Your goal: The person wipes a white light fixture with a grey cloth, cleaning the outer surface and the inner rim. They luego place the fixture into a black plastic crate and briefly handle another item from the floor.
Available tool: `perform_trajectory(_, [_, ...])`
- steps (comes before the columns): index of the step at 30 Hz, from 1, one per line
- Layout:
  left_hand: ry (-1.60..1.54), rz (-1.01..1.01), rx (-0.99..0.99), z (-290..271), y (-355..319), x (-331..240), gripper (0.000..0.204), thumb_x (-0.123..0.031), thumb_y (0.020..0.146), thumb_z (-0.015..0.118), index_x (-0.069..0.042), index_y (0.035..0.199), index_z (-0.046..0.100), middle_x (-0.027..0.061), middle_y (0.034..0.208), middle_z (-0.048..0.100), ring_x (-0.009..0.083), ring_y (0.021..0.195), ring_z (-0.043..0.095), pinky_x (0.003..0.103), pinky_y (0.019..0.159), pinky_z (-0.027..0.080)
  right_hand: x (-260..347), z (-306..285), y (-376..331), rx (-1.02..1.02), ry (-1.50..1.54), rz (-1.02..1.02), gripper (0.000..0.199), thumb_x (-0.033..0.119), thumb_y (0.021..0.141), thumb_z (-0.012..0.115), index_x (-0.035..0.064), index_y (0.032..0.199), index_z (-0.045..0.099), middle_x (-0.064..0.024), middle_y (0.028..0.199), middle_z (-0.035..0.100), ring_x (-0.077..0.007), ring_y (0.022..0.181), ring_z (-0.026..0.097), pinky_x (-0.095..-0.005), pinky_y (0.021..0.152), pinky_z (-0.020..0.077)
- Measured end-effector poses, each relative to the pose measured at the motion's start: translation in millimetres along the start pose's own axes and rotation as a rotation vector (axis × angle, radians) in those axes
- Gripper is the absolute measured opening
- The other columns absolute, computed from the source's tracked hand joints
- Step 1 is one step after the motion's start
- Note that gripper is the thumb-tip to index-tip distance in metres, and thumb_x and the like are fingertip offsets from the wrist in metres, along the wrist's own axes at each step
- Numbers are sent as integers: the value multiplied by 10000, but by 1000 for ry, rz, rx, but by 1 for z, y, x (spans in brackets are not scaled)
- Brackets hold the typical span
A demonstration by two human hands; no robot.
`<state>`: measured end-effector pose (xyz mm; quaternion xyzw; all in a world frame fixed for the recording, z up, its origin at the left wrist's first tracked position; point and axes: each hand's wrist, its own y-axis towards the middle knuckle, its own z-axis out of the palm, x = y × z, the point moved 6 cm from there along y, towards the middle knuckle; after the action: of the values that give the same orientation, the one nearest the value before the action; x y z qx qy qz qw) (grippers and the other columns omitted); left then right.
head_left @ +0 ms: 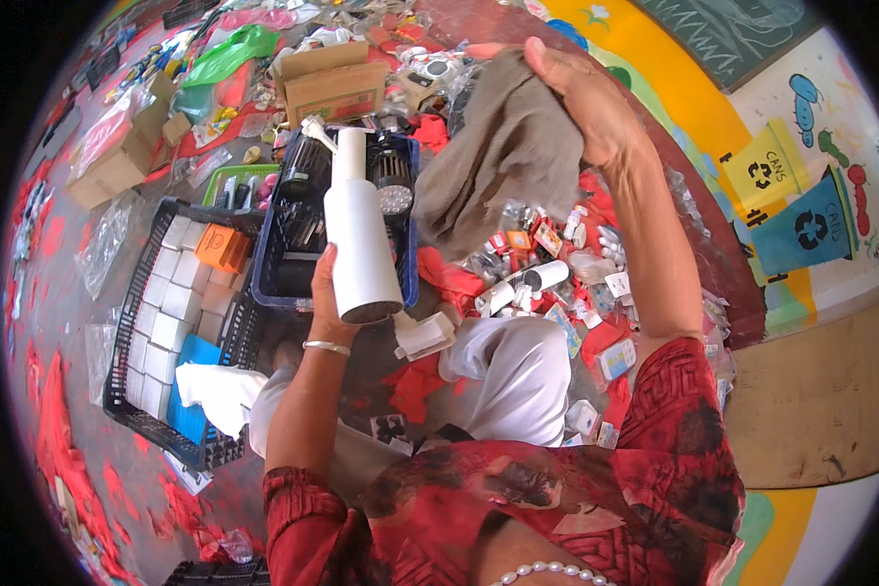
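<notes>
My left hand (328,293) is wrapped round a white cylindrical spotlight (359,230), held upright with its narrow end up and its dark end down. A small white block (425,336) hangs beside that lower end; how it joins on is hidden. Raised at the upper right, my right hand (581,93) grips a grey-brown cloth (503,151), which drapes down to the left, apart from the spotlight. Behind the spotlight stands a dark blue crate (263,269) with black spotlights (392,181) in it.
To the left, a black crate (117,391) holds rows of white boxes (171,298) and an orange box (222,248). Small packages (547,278) and red cloth (449,283) cover the floor at right. Cardboard boxes (332,88) stand farther back. A painted wall (801,264) borders the right.
</notes>
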<state>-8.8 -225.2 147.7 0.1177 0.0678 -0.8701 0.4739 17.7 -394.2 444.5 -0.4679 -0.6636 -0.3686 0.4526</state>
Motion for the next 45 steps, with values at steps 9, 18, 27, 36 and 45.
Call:
perform_trajectory(9, [-43, 21, 106, 14, 6, 27, 516, -362, 933, 362, -87, 1361, 279, 124, 1362, 347, 267, 1249, 359, 404, 1031, 326, -110, 103, -17, 86, -427, 3, 601, 287, 786, 656, 140, 1320, 423, -119, 1215, 539, -189, 1077, 525, -309, 898, 418])
perform_trajectory(18, [652, 209, 139, 9, -4, 1, 524, -310, 947, 366, -84, 1394, 212, 100, 1415, 284, 243, 1283, 322, 377, 1059, 292, -139, 149, -49, -298, -328, -133, 617, 341, 716, 700, 112, 1252, 497, -245, 1342, 351, -357, 1253, 356, -345, 1002, 311])
perform_trajectory(27, [200, -134, 31, 1, -15, 23, 515, -403, 885, 431, -44, 1253, 429, 135, 1170, 549, 284, 1020, 564, 420, 891, 452, -152, 80, 2, -690, -648, -140, 353, 314, 764, 648, 57, 1005, 629, -140, 808, 560, -300, 743, 552, -379, 651, 438])
perform_trajectory(36, [404, 279, -198, -47, -12, -27, 372, -284, 855, 521, -51, 1145, 498, 92, 1037, 584, 235, 905, 588, 353, 804, 488, -152, 147, -70, -368, -239, -245, 341, 276, 760, 675, 52, 1001, 589, -129, 837, 533, -324, 804, 554, -371, 701, 445])
perform_trajectory(45, [165, -158, 109, 43, -18, 10, 723, -561, 813, 426, 9, 1258, 418, 206, 1084, 568, 293, 870, 606, 401, 762, 509, -320, 87, -16, -667, 768, 423, 405, 349, 847, 553, 48, 1119, 553, -133, 1017, 621, -311, 899, 602, -437, 766, 472])
